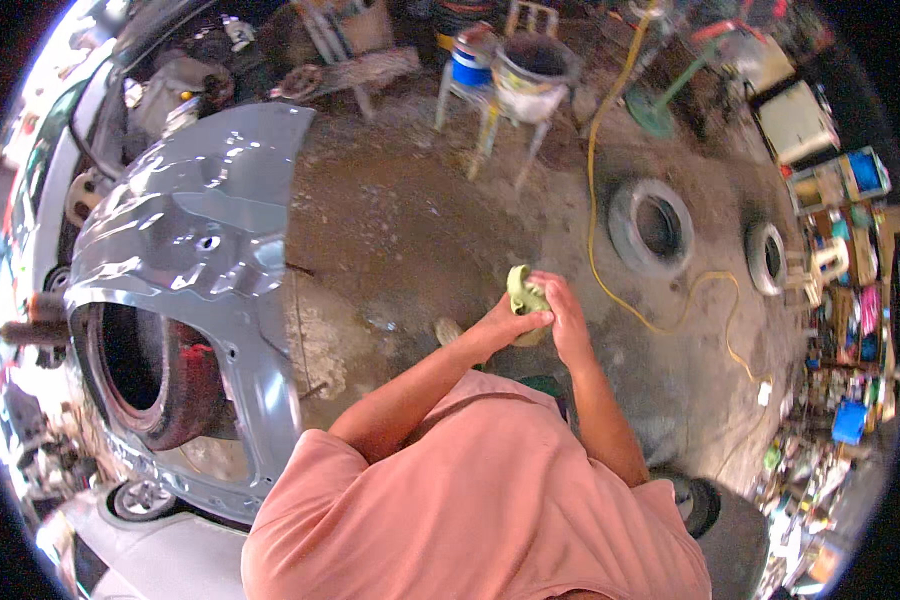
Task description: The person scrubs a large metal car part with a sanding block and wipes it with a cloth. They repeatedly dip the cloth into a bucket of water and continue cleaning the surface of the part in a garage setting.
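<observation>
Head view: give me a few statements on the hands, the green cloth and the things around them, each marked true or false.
1. Both hands hold the green cloth. True: the left hand and the right hand close on it together.
2. The grey car fender lies to the person's right. False: it is to the left.
3. A yellow cable runs across the floor. True.
4. Two tyres lie flat on the floor to the right. True.
5. The cloth rests on the fender. False: it is held up in the hands, apart from the fender.
6. The bucket sits on the floor. False: it stands on a stool.
</observation>
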A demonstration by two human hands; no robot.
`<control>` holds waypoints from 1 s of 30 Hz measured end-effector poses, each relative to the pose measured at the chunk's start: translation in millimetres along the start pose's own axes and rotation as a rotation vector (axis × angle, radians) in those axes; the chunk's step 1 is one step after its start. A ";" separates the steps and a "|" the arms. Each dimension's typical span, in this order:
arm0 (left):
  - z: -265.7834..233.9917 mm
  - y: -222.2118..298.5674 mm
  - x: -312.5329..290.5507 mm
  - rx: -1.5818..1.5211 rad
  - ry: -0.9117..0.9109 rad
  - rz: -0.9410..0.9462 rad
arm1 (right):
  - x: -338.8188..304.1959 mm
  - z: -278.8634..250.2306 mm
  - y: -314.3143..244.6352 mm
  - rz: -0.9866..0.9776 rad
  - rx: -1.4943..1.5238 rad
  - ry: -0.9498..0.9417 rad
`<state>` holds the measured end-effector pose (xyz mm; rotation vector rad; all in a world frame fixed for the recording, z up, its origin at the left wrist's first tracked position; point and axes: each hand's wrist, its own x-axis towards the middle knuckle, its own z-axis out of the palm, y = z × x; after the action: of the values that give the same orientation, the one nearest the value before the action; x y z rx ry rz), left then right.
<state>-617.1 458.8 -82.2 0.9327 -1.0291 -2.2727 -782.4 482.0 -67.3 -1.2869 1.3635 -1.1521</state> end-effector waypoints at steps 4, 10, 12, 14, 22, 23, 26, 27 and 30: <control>-42.7 82.2 -22.7 0.091 0.048 0.082 | 72.4 22.4 -61.5 0.014 0.121 -0.330; -2.0 161.2 -46.9 -0.878 -0.248 -0.034 | 166.4 85.2 -158.2 0.012 1.267 -1.013; 3.5 188.6 -36.5 -0.854 -0.630 0.118 | 184.0 103.3 -200.0 -0.029 1.386 -1.126; 11.0 195.1 -23.5 -0.865 -0.653 0.388 | 201.2 114.0 -213.7 -0.131 1.597 -1.359; -112.8 258.4 31.7 -0.404 -0.021 0.453 | 376.7 118.7 -152.6 0.176 0.712 -1.080; -147.8 260.9 61.8 -0.276 0.186 0.540 | 405.2 144.8 -168.9 0.104 0.408 -0.962; -235.8 289.5 164.2 -0.098 0.563 0.443 | 537.9 199.0 -86.5 -0.519 -0.048 -0.865; -258.8 300.7 190.1 -0.032 0.698 0.473 | 565.6 219.1 -70.0 -0.393 -0.038 -0.813; -332.6 333.4 255.7 0.328 1.076 0.337 | 660.5 277.0 -5.7 -0.138 -0.052 -0.700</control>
<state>-492.5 -62.4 -81.6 1.6716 -0.9192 -1.0346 -538.1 -189.7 -113.6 -1.6366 0.7953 -0.6457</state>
